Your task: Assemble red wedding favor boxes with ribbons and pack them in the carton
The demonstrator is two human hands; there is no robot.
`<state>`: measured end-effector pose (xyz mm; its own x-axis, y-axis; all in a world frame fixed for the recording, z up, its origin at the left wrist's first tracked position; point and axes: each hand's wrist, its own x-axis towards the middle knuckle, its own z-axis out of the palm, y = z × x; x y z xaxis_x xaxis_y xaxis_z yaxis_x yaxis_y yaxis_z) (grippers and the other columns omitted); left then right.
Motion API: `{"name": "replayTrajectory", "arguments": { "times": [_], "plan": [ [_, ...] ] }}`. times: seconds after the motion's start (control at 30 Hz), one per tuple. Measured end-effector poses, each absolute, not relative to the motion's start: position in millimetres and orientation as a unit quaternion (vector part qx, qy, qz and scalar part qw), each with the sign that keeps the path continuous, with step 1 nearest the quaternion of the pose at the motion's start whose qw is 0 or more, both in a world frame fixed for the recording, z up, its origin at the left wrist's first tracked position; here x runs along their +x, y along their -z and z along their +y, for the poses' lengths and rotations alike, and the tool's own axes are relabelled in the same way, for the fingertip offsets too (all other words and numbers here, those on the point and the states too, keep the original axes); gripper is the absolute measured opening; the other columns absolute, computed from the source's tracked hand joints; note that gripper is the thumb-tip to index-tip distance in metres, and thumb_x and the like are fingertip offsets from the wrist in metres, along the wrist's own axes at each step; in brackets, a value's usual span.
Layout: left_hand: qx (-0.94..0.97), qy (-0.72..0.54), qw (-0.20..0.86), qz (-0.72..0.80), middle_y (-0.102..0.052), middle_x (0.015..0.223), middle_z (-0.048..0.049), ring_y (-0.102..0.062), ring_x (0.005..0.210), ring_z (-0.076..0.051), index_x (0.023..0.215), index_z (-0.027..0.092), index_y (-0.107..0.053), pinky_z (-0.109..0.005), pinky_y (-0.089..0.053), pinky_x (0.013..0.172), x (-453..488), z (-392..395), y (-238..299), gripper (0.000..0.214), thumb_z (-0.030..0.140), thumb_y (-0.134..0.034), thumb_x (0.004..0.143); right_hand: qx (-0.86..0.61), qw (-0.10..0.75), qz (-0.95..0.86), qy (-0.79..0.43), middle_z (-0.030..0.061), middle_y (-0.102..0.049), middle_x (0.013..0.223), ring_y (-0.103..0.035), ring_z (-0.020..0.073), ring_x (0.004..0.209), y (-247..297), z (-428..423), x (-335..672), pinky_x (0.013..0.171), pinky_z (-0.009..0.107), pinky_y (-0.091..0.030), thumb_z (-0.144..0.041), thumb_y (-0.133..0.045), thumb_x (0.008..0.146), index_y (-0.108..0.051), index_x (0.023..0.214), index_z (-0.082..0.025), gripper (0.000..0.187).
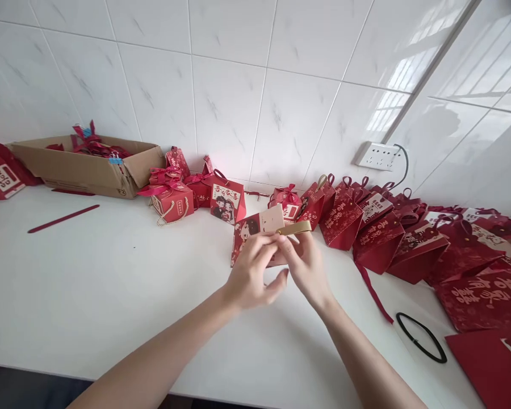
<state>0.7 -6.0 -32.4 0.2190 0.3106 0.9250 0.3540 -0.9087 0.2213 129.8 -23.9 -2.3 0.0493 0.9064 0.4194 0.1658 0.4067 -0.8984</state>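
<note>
Both my hands meet over the middle of the white table (89, 284). My left hand (251, 272) pinches the edge of a small red gift box (249, 230) with a cartoon couple printed on it and a pale inner flap standing up. My right hand (306, 264) grips the same box from the right, its fingers closed by a gold ribbon handle (296, 228) that lies across the box top. The box is tilted and held just above the table.
An open cardboard box (85, 165) with red ribbons stands at the back left. Finished red boxes (172, 199) sit near the wall; several red paper bags (378, 238) spread along the right. A black hair tie (421, 336), a red strip (63, 218) and a wall socket (377, 155) are also here.
</note>
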Motion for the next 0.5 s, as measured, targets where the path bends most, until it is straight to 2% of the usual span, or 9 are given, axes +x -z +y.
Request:
{"name": "replayTrajectory", "arguments": {
  "times": [0.07,0.1,0.2,0.23,0.3,0.4,0.5],
  "plan": [
    [-0.809,0.564,-0.014,-0.164,-0.056,0.115,-0.0147,-0.055,0.111,-0.027,0.12,0.016,-0.052,-0.042,-0.052,0.09,-1.6,-7.5,30.6,0.042,0.029,-0.05,0.08,-0.467,0.588,-0.587,-0.301,0.0028,-0.065,0.078,-0.063,0.0171,0.073,-1.5,-20.0,136.9,0.064,0.028,-0.051,-0.043,-0.055,0.085,-0.059,0.085,-0.02,0.024],
    [-0.806,0.569,-0.02,-0.161,-0.056,0.115,-0.014,-0.056,0.109,-0.026,0.118,0.017,-0.053,-0.041,-0.052,0.089,-3.9,-7.0,28.4,0.039,0.028,-0.049,0.081,-0.473,0.592,-0.586,-0.288,0.0032,-0.066,0.078,-0.062,0.0167,0.072,-4.7,-18.6,141.7,0.063,0.028,-0.05,-0.042,-0.056,0.084,-0.062,0.082,-0.019,0.024],
    [-0.737,0.624,-0.024,-0.258,-0.057,0.111,-0.0108,-0.055,0.107,-0.023,0.109,0.019,-0.056,-0.04,-0.049,0.092,-12.3,-2.7,17.6,0.029,0.023,-0.055,0.08,-0.447,0.594,-0.598,-0.299,0.0044,-0.067,0.085,-0.062,0.0169,0.074,-16.4,-19.3,153.9,0.062,0.026,-0.049,-0.04,-0.059,0.082,-0.065,0.077,-0.018,0.023],
    [-0.715,0.631,-0.054,-0.295,-0.058,0.11,-0.0102,-0.055,0.107,-0.022,0.109,0.019,-0.056,-0.04,-0.049,0.093,-14.6,-1.3,13.0,0.031,0.025,-0.059,0.079,-0.436,0.591,-0.604,-0.309,0.0042,-0.067,0.084,-0.062,0.0167,0.073,-20.1,-21.0,155.9,0.06,0.026,-0.048,-0.039,-0.06,0.081,-0.065,0.075,-0.018,0.023],
    [-0.702,0.601,-0.186,-0.333,-0.061,0.108,-0.0096,-0.059,0.104,-0.023,0.107,0.019,-0.057,-0.037,-0.051,0.087,-17.7,0.1,3.6,0.035,0.033,-0.064,0.076,-0.423,0.582,-0.624,-0.306,0.0024,-0.065,0.075,-0.061,0.0151,0.068,-25.6,-25.6,156.1,0.056,0.024,-0.047,-0.036,-0.063,0.079,-0.062,0.068,-0.017,0.021],
    [-0.701,0.51,-0.391,-0.31,-0.068,0.095,-0.0076,-0.065,0.089,-0.021,0.092,0.019,-0.063,-0.029,-0.054,0.069,-19.3,-1.3,-7.0,0.027,0.04,-0.065,0.075,-0.418,0.564,-0.661,-0.267,-0.0015,-0.058,0.062,-0.055,0.0111,0.058,-27.9,-30.8,150.4,0.052,0.022,-0.044,-0.028,-0.063,0.079,-0.058,0.062,-0.018,0.021],
    [-0.698,0.497,-0.428,-0.288,-0.069,0.081,-0.0049,-0.065,0.071,-0.017,0.083,0.019,-0.067,-0.024,-0.051,0.056,-18.8,-3.8,-11.1,0.017,0.035,-0.065,0.077,-0.399,0.572,-0.678,-0.232,-0.0021,-0.057,0.062,-0.052,0.0101,0.058,-25.4,-31.5,146.0,0.053,0.022,-0.043,-0.024,-0.061,0.081,-0.059,0.063,-0.019,0.019]
  ]
}}
